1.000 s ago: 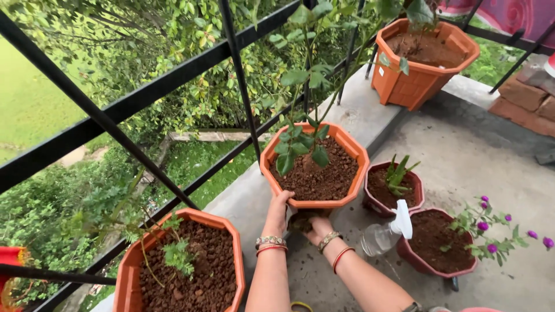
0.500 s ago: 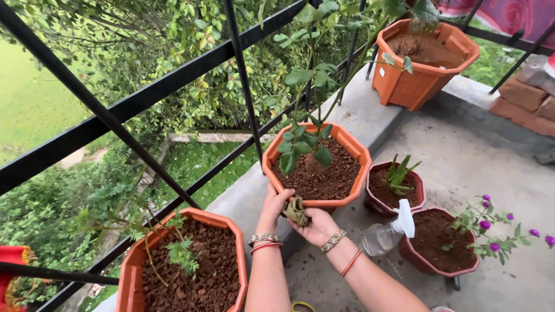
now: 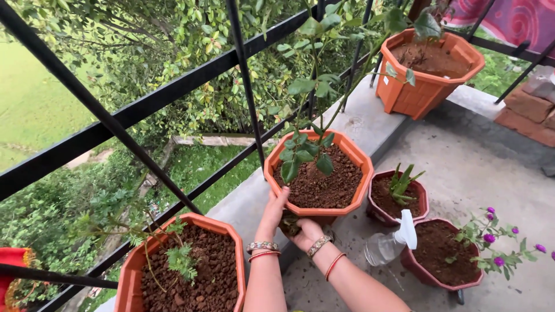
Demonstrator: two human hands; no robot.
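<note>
An orange octagonal pot (image 3: 354, 155) of brown soil with a leafy green plant (image 3: 302, 151) stands on the concrete ledge by the railing. My left hand (image 3: 273, 211) holds the pot's near-left side, fingers reaching up to the rim. My right hand (image 3: 308, 233) is just below the pot's front. It presses a crumpled olive cloth (image 3: 288, 222) against the pot's wall, and the cloth is mostly hidden between my two hands. Both wrists wear bangles.
A second orange pot (image 3: 234, 254) sits near left and a third orange pot (image 3: 425, 92) far right on the ledge. Two maroon pots (image 3: 421, 199) (image 3: 417, 268) and a clear spray bottle (image 3: 383, 247) stand on the concrete floor. A black railing (image 3: 173, 92) runs along the left. Bricks (image 3: 529, 110) lie at right.
The cloth was held open in view between my hands half a second ago. Now both hands have moved in against the pot's front wall, with the cloth pressed to it.
</note>
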